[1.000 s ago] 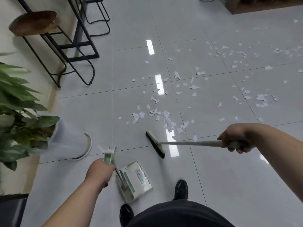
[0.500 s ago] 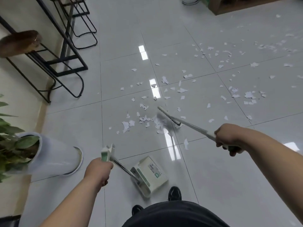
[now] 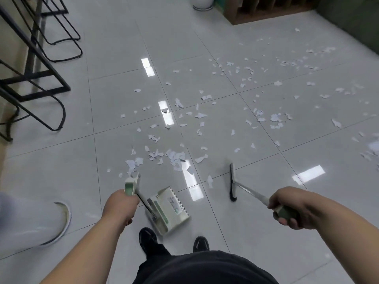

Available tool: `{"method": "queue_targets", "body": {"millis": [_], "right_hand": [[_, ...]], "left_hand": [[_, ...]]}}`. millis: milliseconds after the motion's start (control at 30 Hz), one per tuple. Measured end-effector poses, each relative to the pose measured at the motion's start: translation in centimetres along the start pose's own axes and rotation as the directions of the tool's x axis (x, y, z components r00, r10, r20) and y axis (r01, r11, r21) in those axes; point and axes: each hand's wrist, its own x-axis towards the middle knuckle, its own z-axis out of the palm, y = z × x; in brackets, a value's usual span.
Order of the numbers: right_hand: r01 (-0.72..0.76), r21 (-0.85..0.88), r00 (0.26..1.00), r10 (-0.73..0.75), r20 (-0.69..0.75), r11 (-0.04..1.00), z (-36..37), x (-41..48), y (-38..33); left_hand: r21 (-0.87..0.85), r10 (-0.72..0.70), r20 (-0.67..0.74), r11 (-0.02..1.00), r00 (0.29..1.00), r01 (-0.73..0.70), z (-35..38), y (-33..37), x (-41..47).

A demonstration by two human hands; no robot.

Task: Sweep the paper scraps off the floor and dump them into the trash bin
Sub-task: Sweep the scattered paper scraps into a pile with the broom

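Glossy grey tiled floor (image 3: pixel 266 212), strewn with white paper scraps (image 3: pixel 176 156), most ahead. Left hand (image 3: pixel 120 208) clamped on one cream-green dustpan (image 3: pixel 169 210) handle; right hand (image 3: pixel 291 208) clamped on one black-bristled broom (image 3: pixel 232 182). Black metal stool frames (image 3: pixel 41 64) far left.

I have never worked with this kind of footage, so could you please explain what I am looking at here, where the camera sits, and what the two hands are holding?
There is no machine here: a person wears one wide-angle camera on the head, looking forward and down, so you see their own arms and black shoes. The left hand grips the upright handle of a pale green dustpan resting on the floor just ahead of the feet. The right hand holds a broom by its handle, its dark head on the tiles to the right of the dustpan. White paper scraps lie scattered over the glossy grey tiles ahead, densest just beyond the dustpan. At left stand black metal frames and a white pot.
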Motion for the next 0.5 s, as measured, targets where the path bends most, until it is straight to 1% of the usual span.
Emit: {"method": "queue_targets", "body": {"millis": [100, 200, 367, 500], "right_hand": [[-0.087, 0.094, 0.994, 0.079, 0.082, 0.992, 2.1, -0.1, -1.3], [-0.12, 0.155, 0.987, 0.1, 0.13, 0.981, 4.6, 0.1, -3.9], [-0.126, 0.271, 0.974, 0.067, 0.216, 0.954, 9.8, 0.3, -11.0], [-0.097, 0.376, 0.973, 0.009, 0.229, 0.922, 13.9, 0.6, -17.2]], "left_hand": [[-0.02, -0.012, 0.008, 1.0, 1.0, 0.012, -0.9, 0.4, 2.2], [-0.041, -0.033, 0.027, 0.999, 0.999, 0.034, -2.8, 0.4, 4.6], [-0.091, -0.051, 0.056, 0.994, 0.997, 0.056, -7.2, -0.4, 8.1], [-0.133, -0.084, 0.071, 0.987, 0.994, 0.093, -10.9, -1.6, 10.9]]}}
